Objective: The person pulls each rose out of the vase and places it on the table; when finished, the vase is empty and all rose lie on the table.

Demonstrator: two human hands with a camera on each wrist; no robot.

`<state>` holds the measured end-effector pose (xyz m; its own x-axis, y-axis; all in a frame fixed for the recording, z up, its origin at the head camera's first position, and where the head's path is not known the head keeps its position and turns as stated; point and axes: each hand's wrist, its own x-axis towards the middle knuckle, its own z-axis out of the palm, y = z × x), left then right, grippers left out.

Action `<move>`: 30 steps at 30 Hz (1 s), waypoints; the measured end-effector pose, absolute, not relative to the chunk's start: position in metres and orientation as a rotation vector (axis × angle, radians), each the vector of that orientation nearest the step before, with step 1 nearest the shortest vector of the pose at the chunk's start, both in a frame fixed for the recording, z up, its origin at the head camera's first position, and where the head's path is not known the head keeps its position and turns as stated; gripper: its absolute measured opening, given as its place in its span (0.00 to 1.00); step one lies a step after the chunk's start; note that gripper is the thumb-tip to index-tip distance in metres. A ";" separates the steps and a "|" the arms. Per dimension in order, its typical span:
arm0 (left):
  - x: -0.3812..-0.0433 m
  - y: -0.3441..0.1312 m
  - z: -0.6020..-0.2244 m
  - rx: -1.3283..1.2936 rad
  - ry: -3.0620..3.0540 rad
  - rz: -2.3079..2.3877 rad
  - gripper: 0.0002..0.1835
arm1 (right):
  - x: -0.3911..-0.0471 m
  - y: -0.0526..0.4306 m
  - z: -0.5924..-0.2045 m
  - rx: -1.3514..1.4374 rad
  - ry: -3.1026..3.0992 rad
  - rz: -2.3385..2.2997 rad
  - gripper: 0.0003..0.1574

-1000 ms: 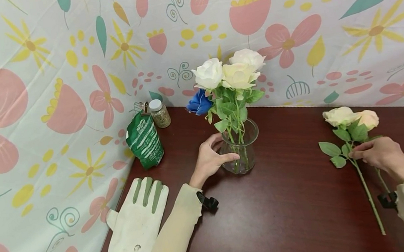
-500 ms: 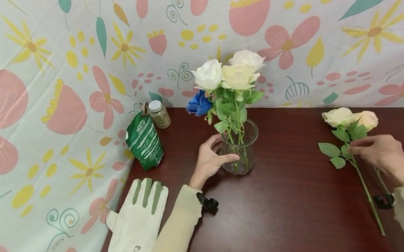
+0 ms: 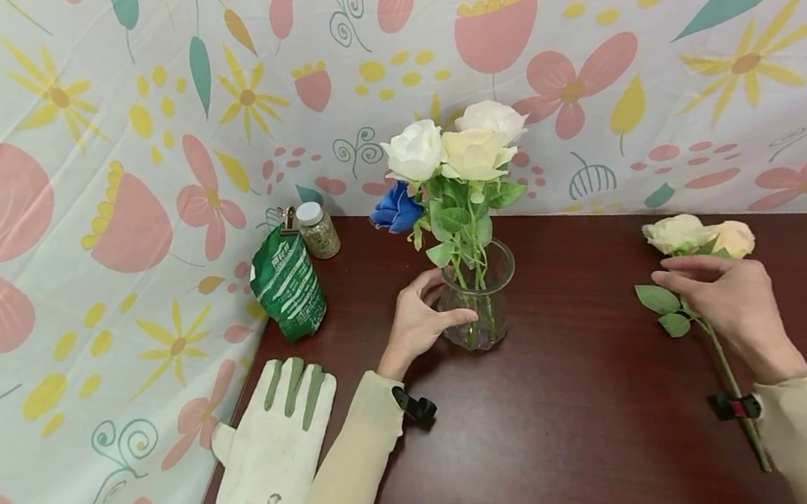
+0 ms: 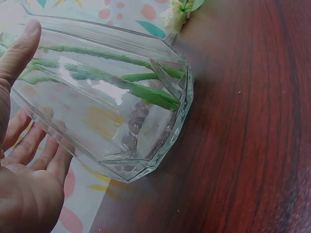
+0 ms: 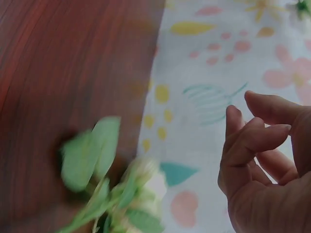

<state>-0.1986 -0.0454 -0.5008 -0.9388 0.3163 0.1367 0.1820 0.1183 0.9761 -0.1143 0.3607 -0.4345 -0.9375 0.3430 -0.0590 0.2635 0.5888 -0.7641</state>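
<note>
My left hand (image 3: 419, 317) holds the clear glass vase (image 3: 483, 322) by its left side, thumb in front and fingers behind. White and cream roses (image 3: 476, 152) and a blue rose (image 3: 396, 207) stand in it, and their green stems (image 4: 146, 92) show through the glass. At the right, my right hand (image 3: 734, 299) is above two loose roses, one cream-white (image 3: 676, 235) and one peach (image 3: 734, 238), lying on the table. Its fingers are loosely bent, and the right wrist view shows nothing between thumb and fingertips. The hand hides part of the stems and leaves.
A white and green glove (image 3: 270, 462) lies at the table's left edge. Behind it stand a green packet (image 3: 288, 283) with a clip and a small white-lidded jar (image 3: 318, 230). Patterned cloth (image 3: 558, 31) hangs along the back and left of the dark wooden table (image 3: 562, 434).
My right hand has come off the stem of the loose roses and moved slightly left and up. The left hand and the vase stay in place.
</note>
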 end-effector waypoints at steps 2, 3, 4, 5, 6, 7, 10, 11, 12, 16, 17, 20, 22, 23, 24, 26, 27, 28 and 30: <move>-0.198 -0.045 -0.501 0.509 2.266 1.959 0.39 | -0.113 0.349 -0.428 -0.491 -2.653 1.390 0.09; -0.198 -0.045 -0.501 0.509 2.264 1.961 0.39 | -0.113 0.344 -0.425 -0.483 -2.619 1.454 0.08; -0.198 -0.045 -0.501 0.508 2.262 1.964 0.39 | -0.113 0.338 -0.422 -0.477 -2.590 1.507 0.08; -0.198 -0.045 -0.501 0.507 2.261 1.965 0.39 | -0.112 0.332 -0.419 -0.465 -2.569 1.551 0.08; -0.198 -0.045 -0.501 0.506 2.260 1.966 0.39 | -0.112 0.327 -0.417 -0.450 -2.548 1.596 0.10; -0.198 -0.045 -0.501 0.505 2.259 1.967 0.39 | -0.112 0.321 -0.414 -0.431 -2.531 1.623 0.10; -0.198 -0.045 -0.501 0.502 2.259 1.965 0.39 | -0.111 0.304 -0.408 -0.387 -2.497 1.661 0.12; -0.198 -0.045 -0.501 0.501 2.259 1.964 0.39 | -0.112 0.298 -0.406 -0.369 -2.485 1.667 0.13; -0.198 -0.045 -0.501 0.501 2.259 1.963 0.39 | -0.112 0.292 -0.405 -0.352 -2.474 1.664 0.13; -0.198 -0.045 -0.501 0.503 2.258 1.969 0.39 | -0.113 0.268 -0.398 -0.318 -2.447 1.641 0.15; -0.198 -0.045 -0.501 0.506 2.253 1.975 0.39 | -0.113 0.262 -0.396 -0.296 -2.444 1.632 0.16; -0.199 -0.044 -0.502 0.516 2.248 1.990 0.38 | -0.115 0.245 -0.390 -0.214 -2.438 1.609 0.16; -0.199 -0.043 -0.502 0.521 2.247 1.995 0.38 | -0.118 0.235 -0.386 -0.143 -2.433 1.587 0.17; -0.199 -0.043 -0.502 0.521 2.249 1.992 0.38 | -0.119 0.230 -0.385 -0.110 -2.428 1.571 0.17; -0.199 -0.044 -0.502 0.522 2.250 1.989 0.38 | -0.121 0.226 -0.383 -0.085 -2.424 1.563 0.17; -0.199 -0.044 -0.502 0.525 2.247 1.985 0.38 | -0.125 0.216 -0.380 -0.040 -2.414 1.544 0.17; -0.199 -0.044 -0.502 0.525 2.243 1.986 0.38 | -0.127 0.212 -0.379 -0.022 -2.411 1.528 0.17; -0.199 -0.044 -0.501 0.523 2.237 1.989 0.38 | -0.129 0.207 -0.377 -0.002 -2.408 1.514 0.17; -0.200 -0.045 -0.500 0.512 2.233 1.988 0.37 | -0.135 0.197 -0.375 0.038 -2.411 1.484 0.16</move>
<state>-0.1995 -0.0449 -0.5003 -0.9373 0.3188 0.1410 0.1769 0.0863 0.9804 -0.1349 0.1975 -0.3748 -0.9518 0.1382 0.2739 -0.1823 0.4634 -0.8672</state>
